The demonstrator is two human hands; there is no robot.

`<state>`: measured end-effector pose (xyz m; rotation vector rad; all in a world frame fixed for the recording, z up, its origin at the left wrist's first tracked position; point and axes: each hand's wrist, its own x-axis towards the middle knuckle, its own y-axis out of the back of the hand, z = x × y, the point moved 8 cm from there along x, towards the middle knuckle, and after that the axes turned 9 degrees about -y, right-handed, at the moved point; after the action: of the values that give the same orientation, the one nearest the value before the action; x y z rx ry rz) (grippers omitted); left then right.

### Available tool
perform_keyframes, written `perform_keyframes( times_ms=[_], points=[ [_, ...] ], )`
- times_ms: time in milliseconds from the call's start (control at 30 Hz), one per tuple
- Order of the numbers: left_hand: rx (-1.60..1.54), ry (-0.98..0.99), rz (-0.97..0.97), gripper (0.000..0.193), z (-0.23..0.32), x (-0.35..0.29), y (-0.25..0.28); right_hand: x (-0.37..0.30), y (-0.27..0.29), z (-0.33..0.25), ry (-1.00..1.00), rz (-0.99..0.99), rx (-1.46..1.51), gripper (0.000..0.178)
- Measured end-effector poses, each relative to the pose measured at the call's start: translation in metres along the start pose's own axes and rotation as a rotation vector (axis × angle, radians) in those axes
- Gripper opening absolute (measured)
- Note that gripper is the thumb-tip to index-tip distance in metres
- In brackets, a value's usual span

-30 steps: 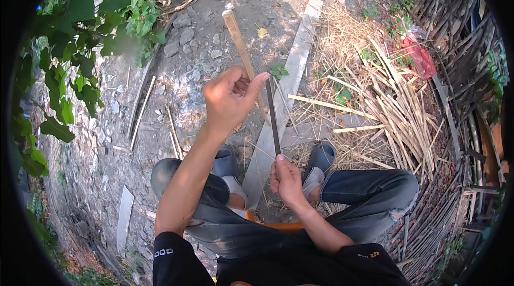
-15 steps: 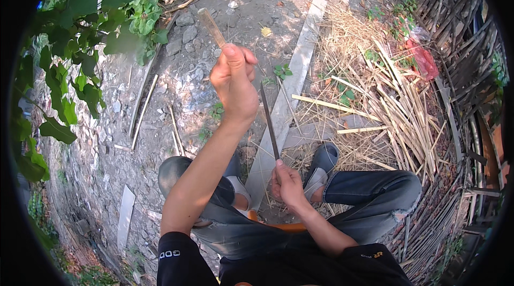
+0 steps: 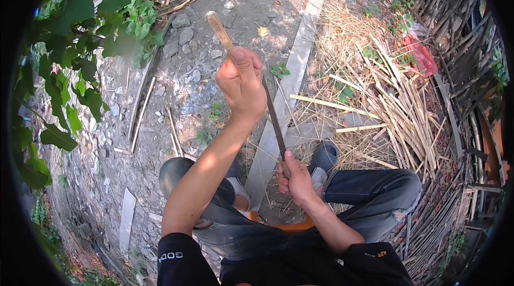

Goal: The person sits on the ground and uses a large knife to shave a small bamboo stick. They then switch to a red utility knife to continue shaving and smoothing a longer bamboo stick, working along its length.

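Note:
Raised in front of me, my left hand is closed around a short flat strip of wood or bamboo, whose upper end sticks out above the thumb. My right hand, lower and nearer my knees, grips a knife with a long, narrow dark blade. The blade slants up and left, and its tip lies at or behind the left fist. Whether the edge touches the strip is hidden by the fingers.
A pale plank lies on the dirt between my feet. To the right are a pile of split strips, straw-like shavings and a red plastic bag. Leafy branches hang at left. An orange seat is under me.
My left hand has shifted slightly right with the strip. My right hand has moved a little right and up, bringing the knife's tip up to the left fist.

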<state>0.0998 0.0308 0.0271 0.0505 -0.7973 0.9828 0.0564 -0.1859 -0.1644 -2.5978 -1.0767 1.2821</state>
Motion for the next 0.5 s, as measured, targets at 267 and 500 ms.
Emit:
perform_keyframes(
  times_ms=[267, 500],
  points=[
    [0.067, 0.036, 0.004, 0.054, -0.007, 0.001, -0.011, -0.084, -0.013, -0.123, 0.992, -0.07, 0.264, 0.055],
    [-0.037, 0.065, -0.079, 0.056, -0.021, 0.01, -0.011, 0.008, 0.01, 0.005, 0.032, 0.052, 0.083, 0.056]
  ],
)
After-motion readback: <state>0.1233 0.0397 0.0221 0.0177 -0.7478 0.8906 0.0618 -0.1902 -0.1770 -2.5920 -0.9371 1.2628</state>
